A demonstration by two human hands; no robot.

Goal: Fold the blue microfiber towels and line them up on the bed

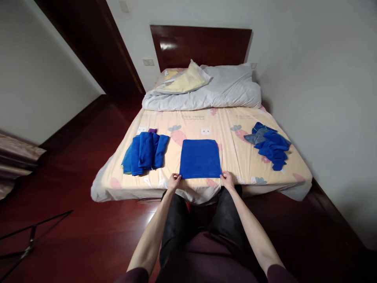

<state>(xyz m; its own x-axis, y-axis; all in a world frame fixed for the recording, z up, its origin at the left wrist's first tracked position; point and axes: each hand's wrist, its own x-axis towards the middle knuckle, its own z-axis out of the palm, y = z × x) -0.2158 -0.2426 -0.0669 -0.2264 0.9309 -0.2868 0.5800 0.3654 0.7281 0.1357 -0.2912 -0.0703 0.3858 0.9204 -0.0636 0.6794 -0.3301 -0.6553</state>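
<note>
A blue towel lies flat as a near-square on the bed, close to its front edge. My left hand pinches the towel's near left corner, and my right hand pinches its near right corner. To the left sits a group of rolled or folded blue towels, with a small purple piece showing behind them. On the right lies a crumpled heap of blue and grey cloths.
The bed wears a cream sheet with carrot and rabbit prints. A grey quilt and a pale yellow pillow lie before the dark headboard. A black metal stand is on the floor at lower left.
</note>
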